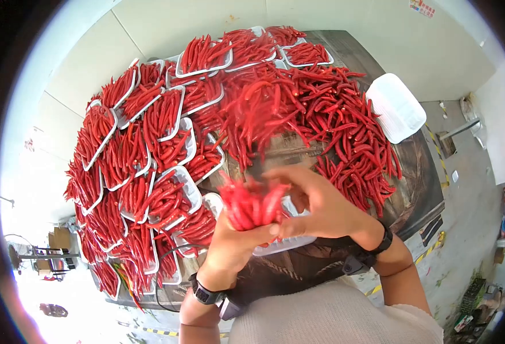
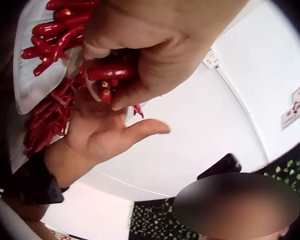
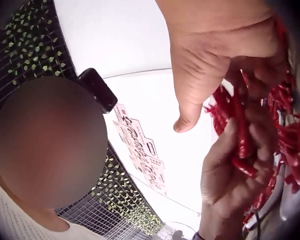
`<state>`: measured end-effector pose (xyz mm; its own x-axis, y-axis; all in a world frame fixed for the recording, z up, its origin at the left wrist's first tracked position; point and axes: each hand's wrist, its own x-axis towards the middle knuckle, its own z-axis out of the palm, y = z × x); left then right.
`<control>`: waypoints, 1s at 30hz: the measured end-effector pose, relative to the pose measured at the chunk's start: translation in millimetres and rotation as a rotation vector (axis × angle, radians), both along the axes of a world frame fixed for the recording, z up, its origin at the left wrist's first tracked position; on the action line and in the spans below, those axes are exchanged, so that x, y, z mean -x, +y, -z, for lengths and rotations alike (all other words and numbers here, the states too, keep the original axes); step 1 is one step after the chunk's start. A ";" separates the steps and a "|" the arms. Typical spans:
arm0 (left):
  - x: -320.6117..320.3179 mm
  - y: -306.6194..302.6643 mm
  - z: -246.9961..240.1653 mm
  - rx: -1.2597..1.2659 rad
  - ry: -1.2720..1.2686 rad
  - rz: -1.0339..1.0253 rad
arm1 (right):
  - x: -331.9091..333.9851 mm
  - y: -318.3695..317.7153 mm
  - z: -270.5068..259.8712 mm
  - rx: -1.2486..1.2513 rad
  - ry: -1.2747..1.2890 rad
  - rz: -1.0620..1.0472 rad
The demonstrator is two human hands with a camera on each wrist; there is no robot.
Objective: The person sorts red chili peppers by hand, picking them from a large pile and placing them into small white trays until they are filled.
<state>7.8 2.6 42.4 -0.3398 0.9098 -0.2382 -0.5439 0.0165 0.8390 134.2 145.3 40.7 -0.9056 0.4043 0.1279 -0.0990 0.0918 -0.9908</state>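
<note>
A bunch of red chili peppers point(image 1: 247, 207) is gripped in my left hand point(image 1: 229, 243), blurred at its upper ends in the head view. In the left wrist view the fingers and thumb of that hand curl round the peppers point(image 2: 110, 73). Close beside the bunch is my right hand point(image 1: 327, 203), its thumb extended toward the left thumb. The right wrist view has the right hand point(image 3: 210, 65) just above the held peppers point(image 3: 241, 132), fingers loosely bent and partly hidden. A white tray point(image 1: 290, 246) lies under the hands, largely covered by them.
White trays filled with chili peppers point(image 1: 172, 195) crowd the left and back of the wooden table point(image 1: 419, 183). A large loose heap of peppers point(image 1: 350, 126) spreads over the middle and right. White trays point(image 1: 396, 108) stand at the right edge. A cable point(image 1: 159, 286) hangs near the front left.
</note>
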 end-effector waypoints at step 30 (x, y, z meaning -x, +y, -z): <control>-3.9 -16.1 18.4 -0.135 1.291 0.066 | 2.3 -13.9 41.8 -0.518 -0.288 0.514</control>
